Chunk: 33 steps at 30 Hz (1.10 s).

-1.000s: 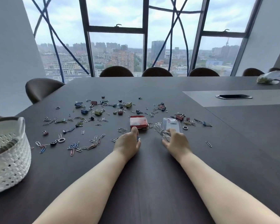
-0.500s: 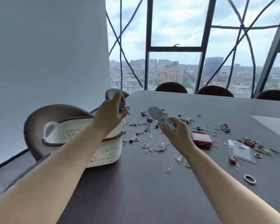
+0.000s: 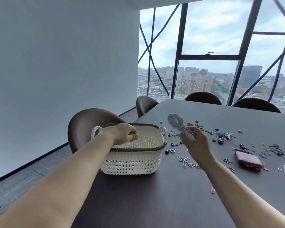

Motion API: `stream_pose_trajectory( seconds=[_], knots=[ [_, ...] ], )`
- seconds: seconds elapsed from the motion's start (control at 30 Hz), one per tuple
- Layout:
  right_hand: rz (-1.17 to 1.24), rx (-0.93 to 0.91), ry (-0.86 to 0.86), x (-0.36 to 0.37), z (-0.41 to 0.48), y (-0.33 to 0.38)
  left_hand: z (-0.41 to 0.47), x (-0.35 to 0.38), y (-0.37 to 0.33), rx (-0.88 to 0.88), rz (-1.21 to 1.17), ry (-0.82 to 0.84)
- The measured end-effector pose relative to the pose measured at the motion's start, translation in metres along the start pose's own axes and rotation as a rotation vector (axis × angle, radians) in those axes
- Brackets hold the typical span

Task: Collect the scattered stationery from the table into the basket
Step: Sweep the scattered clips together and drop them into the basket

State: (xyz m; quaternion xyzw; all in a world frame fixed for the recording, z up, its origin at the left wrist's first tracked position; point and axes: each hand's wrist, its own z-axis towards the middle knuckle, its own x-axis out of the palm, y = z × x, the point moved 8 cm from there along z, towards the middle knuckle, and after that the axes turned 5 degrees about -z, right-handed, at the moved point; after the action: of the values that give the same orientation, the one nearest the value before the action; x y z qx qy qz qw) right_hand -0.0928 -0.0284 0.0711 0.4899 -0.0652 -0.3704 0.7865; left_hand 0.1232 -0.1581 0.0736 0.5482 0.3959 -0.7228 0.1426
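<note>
Dark table (image 3: 155, 195), window wall behind. I see the white basket (image 3: 132, 163) at the table's left edge. The left hand (image 3: 124, 134) hovers over its opening, fingers curled together; I cannot tell whether they hold anything. The right hand (image 3: 196, 145), just right of the basket, grips a silvery clip bundle (image 3: 175, 121) raised off the table. Loose paper clips (image 3: 187, 163) lie scattered beyond.

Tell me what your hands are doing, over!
Left hand curled over basket, contents unseen. Right hand grips silvery clip bunch. Paper clips litter table. Nothing between bunch and basket.
</note>
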Motion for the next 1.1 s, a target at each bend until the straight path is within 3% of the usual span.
stream_pose_trajectory(
  seconds=[0.13,0.27,0.33,0.6,0.8,0.9,1.1],
  knots=[
    [-0.016,-0.033,0.046,0.014,-0.003,0.009,-0.009,-0.008,-0.002,0.056,0.24,-0.098],
    [-0.095,-0.149,0.138,0.046,0.009,0.044,-0.052,-0.043,-0.005,0.228,0.401,-0.604],
    [-0.136,-0.203,0.225,0.074,0.016,0.065,-0.076,-0.05,0.007,0.271,0.362,-0.73],
    [-0.541,-0.204,0.486,0.15,0.018,0.065,-0.1,-0.034,0.039,0.142,0.338,-0.846],
    [-0.609,-0.305,0.481,0.147,0.01,0.075,-0.1,-0.033,0.038,0.153,0.306,-0.872],
    [-0.714,-0.293,0.472,0.143,0.007,0.07,-0.096,-0.031,0.039,0.139,0.329,-0.805],
    [-0.621,-0.365,0.302,0.106,0.004,0.078,-0.089,-0.041,0.028,0.105,0.309,-0.656]
  ],
)
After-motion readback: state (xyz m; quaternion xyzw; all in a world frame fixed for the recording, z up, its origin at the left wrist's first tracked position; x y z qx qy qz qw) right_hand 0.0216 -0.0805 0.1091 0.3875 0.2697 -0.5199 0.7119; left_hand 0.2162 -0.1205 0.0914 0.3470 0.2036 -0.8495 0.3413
